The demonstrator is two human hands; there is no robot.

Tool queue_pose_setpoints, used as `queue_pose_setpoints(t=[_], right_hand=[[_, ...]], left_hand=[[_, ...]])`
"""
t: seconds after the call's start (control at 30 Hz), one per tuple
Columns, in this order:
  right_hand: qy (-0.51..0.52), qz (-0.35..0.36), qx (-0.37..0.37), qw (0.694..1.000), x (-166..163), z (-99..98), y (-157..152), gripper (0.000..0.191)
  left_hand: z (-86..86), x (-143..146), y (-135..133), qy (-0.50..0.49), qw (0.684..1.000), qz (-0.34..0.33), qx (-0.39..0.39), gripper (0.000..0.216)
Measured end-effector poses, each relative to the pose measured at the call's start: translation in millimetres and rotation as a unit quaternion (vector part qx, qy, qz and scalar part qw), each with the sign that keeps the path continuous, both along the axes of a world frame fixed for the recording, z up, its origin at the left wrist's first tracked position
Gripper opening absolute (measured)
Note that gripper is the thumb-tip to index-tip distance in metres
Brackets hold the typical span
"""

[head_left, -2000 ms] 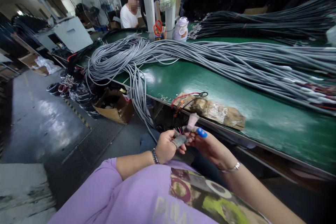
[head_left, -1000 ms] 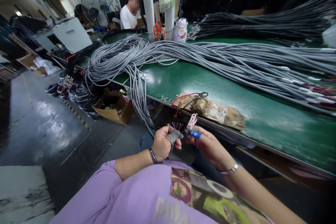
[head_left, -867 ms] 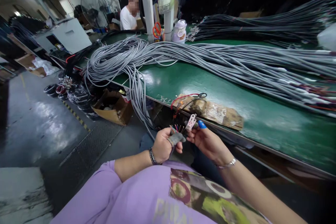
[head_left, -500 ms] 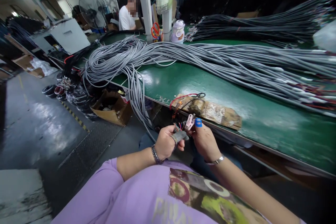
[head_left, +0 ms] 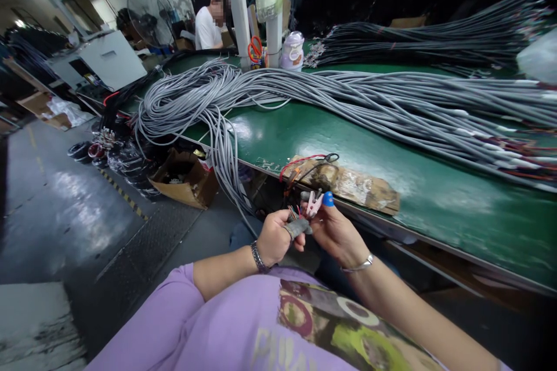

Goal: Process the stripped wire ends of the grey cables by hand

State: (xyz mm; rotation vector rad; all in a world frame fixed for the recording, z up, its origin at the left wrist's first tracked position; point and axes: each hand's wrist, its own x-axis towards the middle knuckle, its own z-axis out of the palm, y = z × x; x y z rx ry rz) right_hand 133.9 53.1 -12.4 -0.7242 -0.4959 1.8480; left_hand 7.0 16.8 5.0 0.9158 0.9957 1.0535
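Observation:
My left hand [head_left: 275, 237], with grey covering on its fingers, is closed round the end of a grey cable; thin coloured wires [head_left: 296, 209] fan out above its fingertips. Close by on the right, my right hand [head_left: 337, 231] pinches a pale pink clip [head_left: 314, 204] that looks like a clothes peg. A blue cover [head_left: 328, 199] sits on my right thumb. The clip is beside the wire ends; whether it touches them I cannot tell. Both hands are in front of the table's near edge, below a piece of cardboard [head_left: 383, 196].
Grey cables [head_left: 261, 84] lie across the green table [head_left: 278, 133], and part of the bundle hangs over its front edge. Black cables [head_left: 418, 40] lie behind. An open cardboard box [head_left: 185, 185] stands below on the left. A person in white [head_left: 208, 29] sits beyond the post.
My right hand has turned slightly, and the pink clip has tilted so that its two legs show apart. My left hand keeps its hold in nearly the same place.

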Motion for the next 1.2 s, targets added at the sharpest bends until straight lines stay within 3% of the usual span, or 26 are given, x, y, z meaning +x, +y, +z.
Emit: queue_pose_setpoints(t=[0.17, 0.47, 0.6, 0.93, 1.07, 1.2], right_hand=[[0.005, -0.019, -0.015, 1.0, -0.3, -4.0, 1.5, 0.034], [0.019, 0.032, -0.035, 0.999, 5.7, 0.7, -4.2, 0.045], [0.007, 0.027, -0.033, 0.999, 6.7, 5.4, -4.6, 0.032], [-0.016, 0.005, -0.039, 0.999, 5.7, 9.6, -4.8, 0.026], [-0.014, 0.011, -0.037, 0.999, 6.2, 9.1, -3.4, 0.029], [-0.059, -0.017, 0.002, 0.998, 3.6, 8.0, -3.8, 0.033]], left_hand=[[-4.6, -0.4, 0.1, 0.022, 1.0, -0.007, 0.006, 0.039], [2.2, -8.4, -11.5, 0.035, 0.999, -0.014, 0.007, 0.045], [2.8, -7.8, -14.3, 0.024, 1.0, 0.012, 0.002, 0.046], [9.8, 4.8, -10.3, -0.063, 0.993, 0.053, -0.09, 0.041], [8.6, 1.8, -10.9, -0.046, 0.996, 0.062, -0.051, 0.041], [9.2, -9.6, -10.1, 0.078, 0.992, 0.056, 0.078, 0.036]])
